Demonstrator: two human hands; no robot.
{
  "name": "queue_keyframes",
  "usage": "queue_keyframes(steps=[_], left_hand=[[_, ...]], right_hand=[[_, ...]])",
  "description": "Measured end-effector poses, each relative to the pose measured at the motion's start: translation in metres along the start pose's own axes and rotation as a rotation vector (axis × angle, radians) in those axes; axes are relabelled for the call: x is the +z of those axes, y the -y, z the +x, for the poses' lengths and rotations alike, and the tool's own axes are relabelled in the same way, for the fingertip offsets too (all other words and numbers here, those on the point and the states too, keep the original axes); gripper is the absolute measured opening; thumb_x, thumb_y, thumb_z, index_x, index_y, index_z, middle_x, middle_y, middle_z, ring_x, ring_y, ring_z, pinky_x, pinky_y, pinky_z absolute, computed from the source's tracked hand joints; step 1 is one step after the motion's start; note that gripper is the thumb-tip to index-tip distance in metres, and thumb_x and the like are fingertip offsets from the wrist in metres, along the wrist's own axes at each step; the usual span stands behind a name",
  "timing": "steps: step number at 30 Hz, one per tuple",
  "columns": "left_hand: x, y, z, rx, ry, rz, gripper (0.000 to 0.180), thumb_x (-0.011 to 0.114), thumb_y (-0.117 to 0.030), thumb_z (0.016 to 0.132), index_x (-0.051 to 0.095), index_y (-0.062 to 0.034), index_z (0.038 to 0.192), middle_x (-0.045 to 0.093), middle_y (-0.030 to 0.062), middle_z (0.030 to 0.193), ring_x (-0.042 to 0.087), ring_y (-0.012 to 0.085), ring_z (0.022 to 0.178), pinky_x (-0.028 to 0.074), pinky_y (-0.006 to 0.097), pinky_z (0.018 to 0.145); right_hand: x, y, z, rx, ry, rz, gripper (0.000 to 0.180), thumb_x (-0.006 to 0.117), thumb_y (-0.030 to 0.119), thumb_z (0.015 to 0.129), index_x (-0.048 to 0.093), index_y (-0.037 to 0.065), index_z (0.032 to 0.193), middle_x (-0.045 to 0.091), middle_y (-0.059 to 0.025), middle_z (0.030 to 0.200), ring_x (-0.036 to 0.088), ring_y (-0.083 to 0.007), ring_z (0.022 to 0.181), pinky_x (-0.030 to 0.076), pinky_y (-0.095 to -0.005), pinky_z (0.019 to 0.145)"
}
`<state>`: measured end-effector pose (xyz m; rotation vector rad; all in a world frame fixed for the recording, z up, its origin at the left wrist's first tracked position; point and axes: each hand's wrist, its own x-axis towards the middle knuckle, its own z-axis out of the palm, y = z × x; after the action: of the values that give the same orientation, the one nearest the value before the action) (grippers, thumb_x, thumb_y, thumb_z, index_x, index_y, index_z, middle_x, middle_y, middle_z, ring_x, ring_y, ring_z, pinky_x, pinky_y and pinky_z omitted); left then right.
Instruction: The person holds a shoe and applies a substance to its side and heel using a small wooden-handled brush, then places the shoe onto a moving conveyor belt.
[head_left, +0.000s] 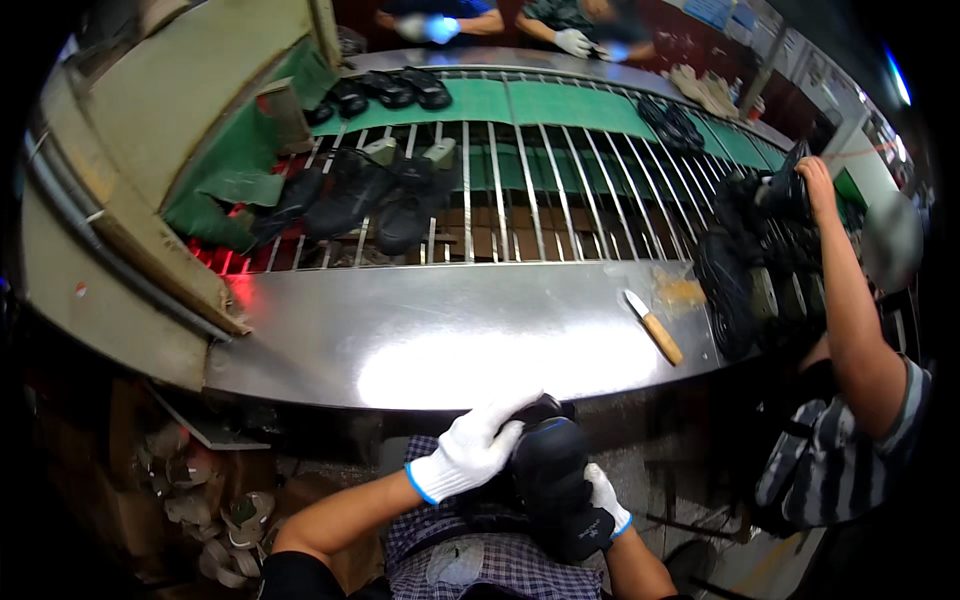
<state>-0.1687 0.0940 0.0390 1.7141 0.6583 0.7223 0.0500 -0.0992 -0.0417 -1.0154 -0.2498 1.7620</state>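
Note:
A black shoe (550, 465) is held over my lap, just off the front edge of the metal table (450, 330). My left hand (472, 448), in a white knit glove with a blue cuff, closes on the upper end of the shoe from the left. On the other side, my right hand (605, 495), gloved the same way, grips the shoe lower down; its fingers are partly hidden behind the shoe. A knife (654, 327) with a wooden handle lies on the table to the right, apart from both hands.
Beyond the table, several black shoes (400, 215) sit on a roller conveyor (540, 190), more on its green belt (480, 100). A co-worker's arm (850, 290) reaches to piled black shoes (725, 290) at right. Two people work across. Beige shoes (245, 515) lie low left.

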Motion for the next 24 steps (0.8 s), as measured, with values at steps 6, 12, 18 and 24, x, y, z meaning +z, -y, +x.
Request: queue_keyframes(steps=[6,12,18,24], left_hand=[[-0.01,-0.003,-0.003,0.081,0.186,-0.106,0.083,0.09,-0.027,0.089,0.051,0.004,0.155,0.055,0.0239,0.157,0.054,0.0334,0.146,0.041,0.045,0.124],[-0.008,-0.018,0.004,0.238,0.21,0.031,0.1,0.102,-0.029,0.073,0.053,0.004,0.152,0.054,0.028,0.156,0.056,0.0377,0.144,0.047,0.045,0.118],[-0.012,-0.014,-0.003,0.25,0.183,0.038,0.096,0.102,-0.027,0.072,0.055,0.0039,0.149,0.056,0.0287,0.153,0.06,0.0383,0.14,0.051,0.045,0.115],[-0.017,-0.015,-0.008,0.257,0.173,0.038,0.093,0.102,-0.025,0.073,0.057,0.0035,0.148,0.057,0.0289,0.152,0.059,0.0385,0.141,0.049,0.046,0.117]], right_hand=[[0.02,0.019,-0.014,-0.098,0.009,-0.354,0.053,0.049,0.034,0.11,0.061,-0.006,0.142,0.07,-0.0161,0.135,0.069,-0.0237,0.122,0.056,-0.0391,0.108],[0.014,-0.005,-0.005,-0.081,0.083,-0.035,0.065,0.056,0.044,0.109,0.055,-0.009,0.147,0.068,-0.0159,0.141,0.067,-0.023,0.127,0.053,-0.0376,0.111],[0.019,0.003,-0.003,-0.022,0.112,-0.194,0.073,0.056,0.05,0.109,0.051,-0.009,0.152,0.064,-0.0169,0.146,0.064,-0.0237,0.132,0.05,-0.0384,0.114],[0.026,0.002,-0.002,-0.044,0.139,-0.172,0.073,0.055,0.049,0.109,0.049,-0.009,0.153,0.064,-0.0159,0.148,0.062,-0.0224,0.134,0.047,-0.0367,0.117]])
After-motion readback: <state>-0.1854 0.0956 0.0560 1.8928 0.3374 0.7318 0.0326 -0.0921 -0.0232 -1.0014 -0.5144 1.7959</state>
